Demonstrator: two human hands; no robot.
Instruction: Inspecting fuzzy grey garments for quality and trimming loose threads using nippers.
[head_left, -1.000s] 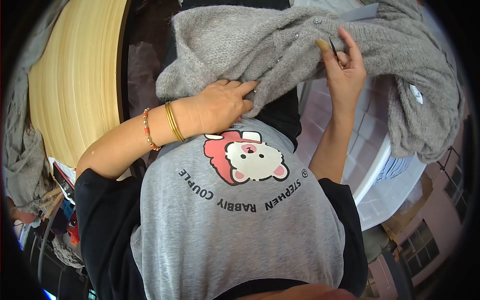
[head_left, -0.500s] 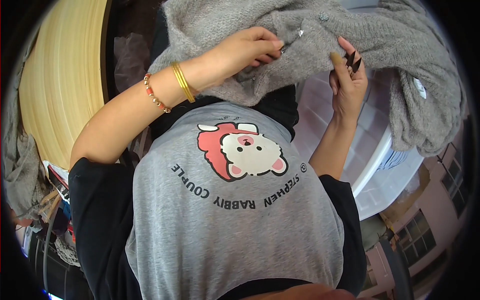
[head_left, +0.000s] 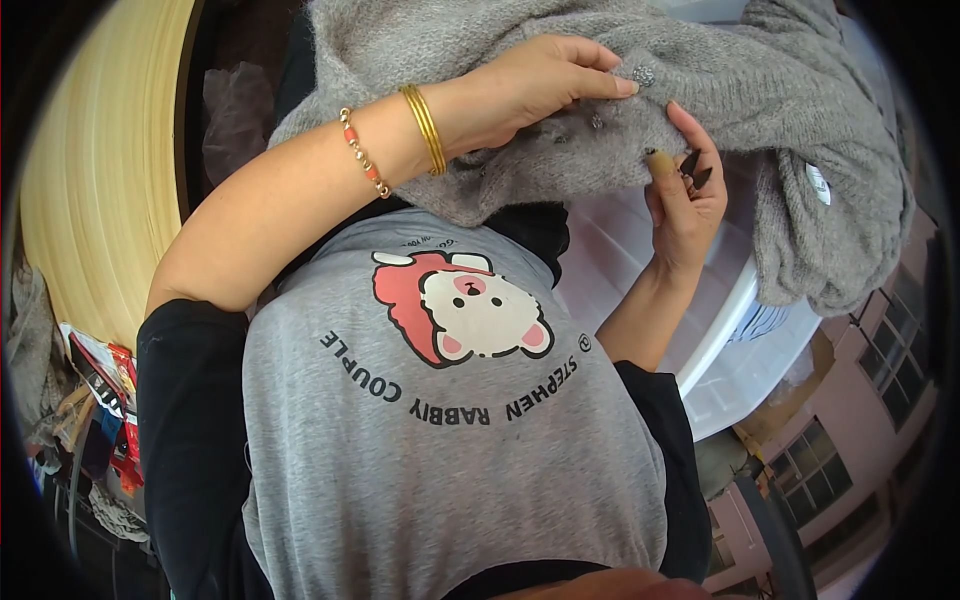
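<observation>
A fuzzy grey knitted cardigan point(head_left: 420, 50) is spread across the top of the view, with shiny silver buttons point(head_left: 644, 76) along its edge. My left hand point(head_left: 545, 85) reaches over it from the left, thumb and fingers closed on the knit right beside one button. On the right, my right hand point(head_left: 690, 205) is closed around small thread snips, whose two dark pointed blades point(head_left: 693, 170) stick out between the fingers. Its thumb has a yellowish covering at the tip, and its raised index finger touches the cardigan's edge. The snips' handles are hidden in the palm.
A pale wooden tabletop point(head_left: 90, 180) curves along the left. Beneath the cardigan on the right stands a white translucent plastic tub point(head_left: 735, 340). A crumpled transparent bag point(head_left: 238, 120) lies beside the table. Red packets point(head_left: 120, 375) and cloth sit at lower left.
My left hand has moved right along the cardigan's edge, from a lower button to the button near my right hand. My right hand has dropped slightly and still holds the snips.
</observation>
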